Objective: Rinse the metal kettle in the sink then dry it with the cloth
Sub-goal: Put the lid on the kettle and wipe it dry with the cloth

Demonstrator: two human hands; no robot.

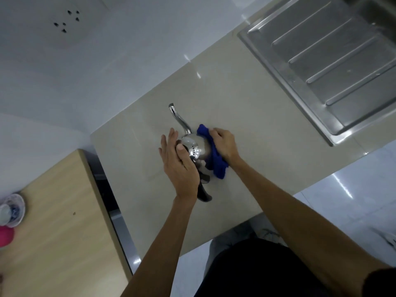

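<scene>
Kettle [196, 147] steadied by left hand [179, 162], right hand [224, 145] pressing cloth [216, 166] against it.

Dim, cool overhead light; small glare streaks on the glossy countertop [214, 99] and floor [342, 185]. Soft focus, wide-angle bending at edges.

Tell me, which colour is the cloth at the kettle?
Deep blue cloth, seen in the head view.

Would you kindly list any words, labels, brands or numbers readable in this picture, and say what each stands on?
None can be read: no lettering shows on the metal kettle, the blue cloth, the sink drainboard or the wall socket.
The patterned cup bears only a blurred blue pattern.
</scene>
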